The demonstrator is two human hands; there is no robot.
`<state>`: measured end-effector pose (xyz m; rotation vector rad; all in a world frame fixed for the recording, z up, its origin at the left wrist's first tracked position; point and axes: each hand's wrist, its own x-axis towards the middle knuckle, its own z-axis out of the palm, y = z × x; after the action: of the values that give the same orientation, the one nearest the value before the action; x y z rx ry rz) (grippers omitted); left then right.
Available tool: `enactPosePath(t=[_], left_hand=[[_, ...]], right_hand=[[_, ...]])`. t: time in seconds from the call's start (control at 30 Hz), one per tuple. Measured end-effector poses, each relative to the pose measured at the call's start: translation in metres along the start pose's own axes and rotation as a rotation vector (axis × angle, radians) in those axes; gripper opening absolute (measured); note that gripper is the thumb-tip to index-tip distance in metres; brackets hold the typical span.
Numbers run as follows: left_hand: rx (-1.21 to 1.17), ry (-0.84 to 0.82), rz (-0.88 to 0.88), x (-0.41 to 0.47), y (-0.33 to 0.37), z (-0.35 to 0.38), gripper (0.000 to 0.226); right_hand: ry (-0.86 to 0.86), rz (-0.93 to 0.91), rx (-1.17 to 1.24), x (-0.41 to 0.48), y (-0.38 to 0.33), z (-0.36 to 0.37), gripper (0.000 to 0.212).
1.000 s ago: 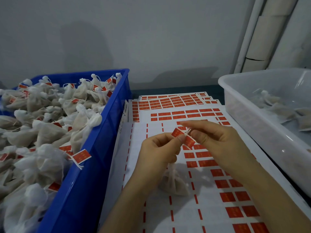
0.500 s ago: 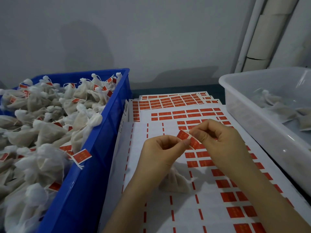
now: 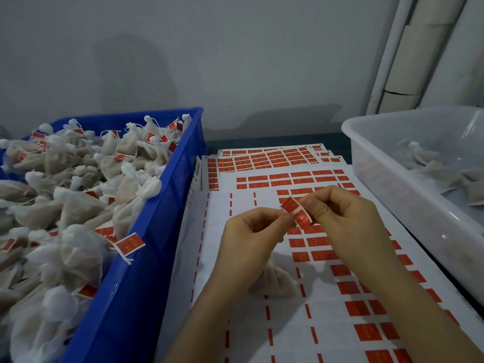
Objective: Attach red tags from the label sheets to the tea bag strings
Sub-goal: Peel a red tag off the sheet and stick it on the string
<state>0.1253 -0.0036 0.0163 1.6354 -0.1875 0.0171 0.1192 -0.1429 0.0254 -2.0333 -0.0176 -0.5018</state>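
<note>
A red tag (image 3: pixel 297 212), bent in the middle, is pinched from either side by the fingertips of the left hand (image 3: pixel 252 238) and right hand (image 3: pixel 345 218) above the label sheet (image 3: pixel 262 323), a tea bag (image 3: pixel 275 281) hanging under the left hand, with the blue crate (image 3: pixel 146 258) of tagged bags left of the sheet and a clear bin (image 3: pixel 392 179) right.

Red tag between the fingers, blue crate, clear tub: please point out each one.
red tag (image 3: pixel 297 212), head view, on its folded middle.
blue crate (image 3: pixel 167 195), head view, on its right wall.
clear tub (image 3: pixel 392 176), head view, on its left wall.
</note>
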Motion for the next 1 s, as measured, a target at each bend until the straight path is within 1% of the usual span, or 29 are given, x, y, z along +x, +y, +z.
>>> enactPosePath(t=[0.03, 0.1, 0.13, 0.2, 0.3, 0.33, 0.43, 0.8, 0.9, 1.0], left_hand=[[-0.005, 0.028, 0.008, 0.000, 0.000, 0.001, 0.002], [-0.007, 0.116, 0.034, 0.000, -0.003, 0.005, 0.015], [0.004, 0.164, 0.064, 0.001, -0.005, 0.006, 0.018], [0.059, 0.224, 0.160, 0.000, -0.007, 0.008, 0.017], [0.098, 0.226, 0.249, -0.003, -0.006, 0.008, 0.009], [0.089, 0.216, 0.253, -0.004, -0.006, 0.008, 0.011], [0.039, 0.204, 0.208, -0.005, -0.005, 0.008, 0.019], [-0.010, 0.162, 0.140, -0.005, -0.005, 0.008, 0.019], [-0.086, 0.166, 0.098, -0.003, -0.004, 0.006, 0.018], [-0.151, 0.189, 0.033, -0.002, -0.003, 0.003, 0.018]], right_hand=[[0.003, 0.002, 0.004, 0.000, 0.000, 0.000, 0.010], [0.009, 0.009, 0.010, 0.000, 0.000, 0.001, 0.010], [0.012, 0.010, 0.018, 0.000, -0.001, 0.002, 0.009], [0.019, 0.013, 0.050, -0.001, -0.003, 0.003, 0.007], [0.034, 0.010, 0.091, -0.001, -0.006, 0.004, 0.012], [0.031, 0.007, 0.099, -0.001, -0.007, 0.004, 0.012], [0.003, -0.019, 0.119, -0.003, -0.007, 0.005, 0.010], [-0.023, -0.069, 0.142, -0.005, -0.010, 0.009, 0.007], [-0.023, -0.075, 0.156, -0.005, -0.011, 0.010, 0.009], [0.024, -0.073, 0.173, -0.005, -0.011, 0.010, 0.016]])
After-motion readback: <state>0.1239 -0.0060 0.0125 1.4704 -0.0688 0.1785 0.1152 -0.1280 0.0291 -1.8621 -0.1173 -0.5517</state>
